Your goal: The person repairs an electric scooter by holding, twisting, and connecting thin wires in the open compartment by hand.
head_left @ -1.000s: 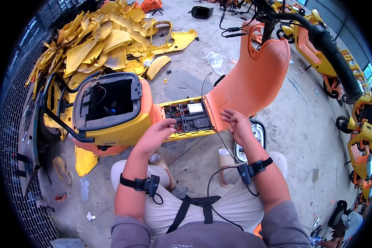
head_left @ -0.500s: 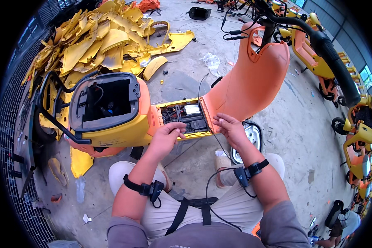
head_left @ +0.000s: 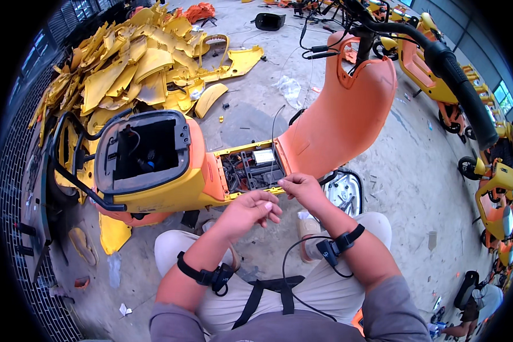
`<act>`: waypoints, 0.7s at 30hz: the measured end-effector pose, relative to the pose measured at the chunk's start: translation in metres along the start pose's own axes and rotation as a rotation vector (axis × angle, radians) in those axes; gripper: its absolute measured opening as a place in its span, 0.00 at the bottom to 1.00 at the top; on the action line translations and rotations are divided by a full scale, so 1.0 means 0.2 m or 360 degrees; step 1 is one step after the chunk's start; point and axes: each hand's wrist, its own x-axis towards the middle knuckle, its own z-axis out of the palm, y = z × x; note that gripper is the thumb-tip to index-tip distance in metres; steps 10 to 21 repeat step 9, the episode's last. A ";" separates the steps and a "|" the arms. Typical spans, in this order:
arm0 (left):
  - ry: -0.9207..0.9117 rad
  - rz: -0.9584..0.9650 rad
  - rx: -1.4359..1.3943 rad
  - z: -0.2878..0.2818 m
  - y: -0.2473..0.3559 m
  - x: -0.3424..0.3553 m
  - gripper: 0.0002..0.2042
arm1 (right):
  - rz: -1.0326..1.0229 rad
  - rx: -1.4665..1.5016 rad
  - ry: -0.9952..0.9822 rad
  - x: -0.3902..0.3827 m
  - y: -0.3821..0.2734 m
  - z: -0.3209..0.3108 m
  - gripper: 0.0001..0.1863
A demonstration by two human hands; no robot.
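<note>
In front of me stands a partly stripped scooter with a yellow and orange body (head_left: 179,183). Its footboard compartment (head_left: 251,171) is uncovered, with wiring, dark parts and a silver-white block (head_left: 263,156) inside. My right hand (head_left: 302,189) is at the compartment's near right corner, thumb and forefinger pinched together. What lies in the pinch is too small to make out. A thin black cable (head_left: 275,137) runs over the compartment's right end down toward those fingertips. Just left and nearer to me, my left hand (head_left: 251,214) hovers with loosely bent, parted fingers, holding nothing visible.
Yellow body panels (head_left: 131,62) lie heaped at the far left. The open seat box (head_left: 148,145) and handlebar (head_left: 439,54) flank the compartment. A white-rimmed part (head_left: 347,191) lies beyond my right knee. More scooters (head_left: 499,194) line the right; another person (head_left: 477,308) is at lower right.
My left hand has come nearer to me and to the right, off the compartment's edge. My right hand has shifted left and slightly nearer, its fingertips closing into a pinch.
</note>
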 end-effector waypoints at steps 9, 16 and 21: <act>0.0215 -0.0122 0.0058 0.08 -0.06 0.08 0.11 | -0.0228 -0.0111 0.0028 -0.01 -0.08 0.11 0.12; 0.0215 -0.0122 0.0058 0.08 -0.06 0.08 0.11 | -0.0228 -0.0111 0.0028 -0.01 -0.08 0.11 0.12; 0.0215 -0.0122 0.0058 0.08 -0.06 0.08 0.11 | -0.0228 -0.0111 0.0028 -0.01 -0.08 0.11 0.12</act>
